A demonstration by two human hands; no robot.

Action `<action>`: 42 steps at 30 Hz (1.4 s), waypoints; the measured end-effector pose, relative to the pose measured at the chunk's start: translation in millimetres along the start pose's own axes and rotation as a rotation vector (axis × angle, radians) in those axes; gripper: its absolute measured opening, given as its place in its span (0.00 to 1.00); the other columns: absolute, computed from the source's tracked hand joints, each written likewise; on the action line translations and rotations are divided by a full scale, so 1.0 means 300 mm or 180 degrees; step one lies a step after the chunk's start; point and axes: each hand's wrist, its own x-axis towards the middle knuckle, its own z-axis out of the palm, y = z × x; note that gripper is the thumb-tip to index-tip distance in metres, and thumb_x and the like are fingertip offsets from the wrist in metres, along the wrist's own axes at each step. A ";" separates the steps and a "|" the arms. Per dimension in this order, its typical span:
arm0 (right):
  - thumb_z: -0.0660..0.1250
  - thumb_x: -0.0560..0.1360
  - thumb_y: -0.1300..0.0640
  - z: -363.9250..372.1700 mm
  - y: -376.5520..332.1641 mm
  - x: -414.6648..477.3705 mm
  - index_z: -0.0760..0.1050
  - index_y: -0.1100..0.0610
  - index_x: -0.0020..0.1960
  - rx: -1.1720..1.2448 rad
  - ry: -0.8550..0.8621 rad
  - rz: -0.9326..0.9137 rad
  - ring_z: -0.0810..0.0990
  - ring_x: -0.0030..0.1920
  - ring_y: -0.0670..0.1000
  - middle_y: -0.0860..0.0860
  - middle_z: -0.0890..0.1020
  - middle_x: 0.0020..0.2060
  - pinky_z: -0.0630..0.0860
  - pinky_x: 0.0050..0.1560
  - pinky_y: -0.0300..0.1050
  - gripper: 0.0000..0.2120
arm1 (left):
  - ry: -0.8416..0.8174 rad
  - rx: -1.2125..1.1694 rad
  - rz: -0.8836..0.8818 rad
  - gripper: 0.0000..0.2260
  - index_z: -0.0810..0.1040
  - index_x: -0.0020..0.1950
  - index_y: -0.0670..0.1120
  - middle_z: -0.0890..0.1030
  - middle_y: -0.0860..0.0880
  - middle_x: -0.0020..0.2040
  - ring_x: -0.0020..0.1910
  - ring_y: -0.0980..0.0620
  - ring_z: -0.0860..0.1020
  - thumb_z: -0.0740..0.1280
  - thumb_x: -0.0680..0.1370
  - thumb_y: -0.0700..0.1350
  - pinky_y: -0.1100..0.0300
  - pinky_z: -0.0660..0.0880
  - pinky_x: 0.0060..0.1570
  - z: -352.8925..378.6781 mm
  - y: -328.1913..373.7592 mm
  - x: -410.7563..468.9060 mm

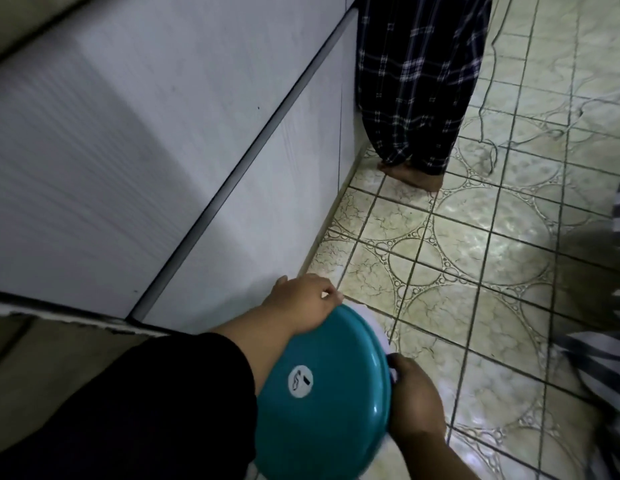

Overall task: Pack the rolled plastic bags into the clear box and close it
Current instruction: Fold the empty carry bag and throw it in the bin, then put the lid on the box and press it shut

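Nearest of all was a round teal lid (pixel 322 393), tilted, with a small white sticker on its top. It sat over what looked like the clear box (pixel 379 332), of which only a pale translucent edge peeked out along the lid's far right rim. The left hand (pixel 301 303) curled over the lid's far edge, fingers bent down around it, its arm in a black sleeve (pixel 135 410). The right hand (pixel 414 400) gripped the near right rim, thumb on top. Both hands were closed on the lid, held low above the patterned tiled floor (pixel 474 254).

No rolled bags could be seen anywhere, so I judged them already inside, though the lid hid the contents. The closing seemed to be the step in hand; whether the lid was fully seated I could not tell.

To the left ran a pale grey cabinet front (pixel 163 133). At the far end stood another person, barefoot, in dark checked trousers (pixel 416 81).
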 end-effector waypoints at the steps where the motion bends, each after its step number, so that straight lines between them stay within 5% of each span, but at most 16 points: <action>1: 0.61 0.76 0.55 -0.039 0.009 0.011 0.77 0.46 0.56 0.0159 0.0146 0.0296 0.79 0.51 0.55 0.50 0.81 0.55 0.74 0.47 0.44 0.12 | -0.0030 0.0028 -0.0017 0.19 0.73 0.66 0.54 0.71 0.52 0.70 0.68 0.49 0.69 0.57 0.79 0.59 0.50 0.60 0.71 0.020 0.001 -0.006; 4: 0.59 0.76 0.57 -0.146 0.008 0.023 0.77 0.48 0.54 0.0199 0.0512 0.0569 0.80 0.50 0.57 0.52 0.81 0.54 0.74 0.46 0.45 0.11 | -0.0384 0.0420 -0.0157 0.25 0.65 0.73 0.52 0.62 0.51 0.76 0.73 0.45 0.64 0.59 0.78 0.58 0.49 0.59 0.72 0.052 0.013 -0.051; 9: 0.63 0.76 0.52 -0.312 -0.217 -0.017 0.77 0.48 0.46 0.0263 0.0605 -0.0062 0.78 0.42 0.54 0.49 0.82 0.46 0.74 0.39 0.43 0.04 | -0.0493 0.0885 -0.0139 0.20 0.72 0.68 0.49 0.71 0.48 0.68 0.66 0.44 0.71 0.63 0.76 0.51 0.49 0.68 0.66 -0.085 0.105 -0.166; 18: 0.64 0.74 0.56 -0.871 -1.032 -0.273 0.78 0.48 0.44 0.1532 0.1506 -0.1469 0.79 0.43 0.53 0.48 0.82 0.42 0.75 0.43 0.48 0.05 | 0.1750 0.0003 0.0393 0.12 0.76 0.58 0.47 0.75 0.46 0.59 0.56 0.43 0.76 0.61 0.76 0.46 0.51 0.74 0.53 -0.963 0.344 -0.663; 23: 0.59 0.71 0.49 -0.952 -1.460 -0.657 0.77 0.49 0.46 0.1980 0.1495 -0.2732 0.79 0.46 0.53 0.49 0.81 0.42 0.76 0.47 0.51 0.10 | 0.3137 -0.0306 0.0668 0.16 0.78 0.53 0.50 0.78 0.49 0.52 0.50 0.48 0.78 0.56 0.71 0.51 0.53 0.76 0.49 -1.232 0.130 -1.180; 26: 0.58 0.71 0.46 -0.811 -1.620 -0.912 0.75 0.48 0.58 0.1182 0.0703 -0.3464 0.77 0.57 0.53 0.50 0.78 0.56 0.74 0.57 0.52 0.18 | 0.3345 0.0136 -0.0150 0.21 0.76 0.61 0.53 0.77 0.52 0.60 0.56 0.50 0.78 0.60 0.70 0.52 0.55 0.75 0.55 -1.192 -0.152 -1.469; 28: 0.57 0.74 0.41 -0.697 -1.671 -1.011 0.63 0.43 0.70 -0.0049 0.0005 -0.3398 0.64 0.72 0.52 0.50 0.65 0.72 0.62 0.70 0.56 0.25 | 0.2932 0.0310 -0.1111 0.27 0.73 0.66 0.56 0.72 0.52 0.68 0.64 0.49 0.73 0.55 0.68 0.58 0.52 0.70 0.62 -1.122 -0.313 -1.601; 30: 0.54 0.75 0.36 -0.594 -1.696 -1.092 0.54 0.42 0.74 -0.1061 -0.0460 -0.3282 0.53 0.76 0.51 0.49 0.53 0.77 0.51 0.72 0.61 0.30 | 0.2574 0.0239 -0.1667 0.34 0.71 0.67 0.57 0.70 0.52 0.70 0.67 0.49 0.70 0.46 0.64 0.63 0.51 0.67 0.64 -1.029 -0.447 -1.715; 42: 0.49 0.62 0.27 -0.443 -1.781 -1.194 0.65 0.45 0.62 -0.1645 0.0195 -0.3028 0.64 0.66 0.55 0.51 0.67 0.63 0.59 0.64 0.60 0.35 | 0.2733 -0.0200 -0.1512 0.27 0.67 0.70 0.59 0.63 0.61 0.73 0.72 0.57 0.62 0.52 0.72 0.64 0.57 0.57 0.71 -0.851 -0.614 -1.845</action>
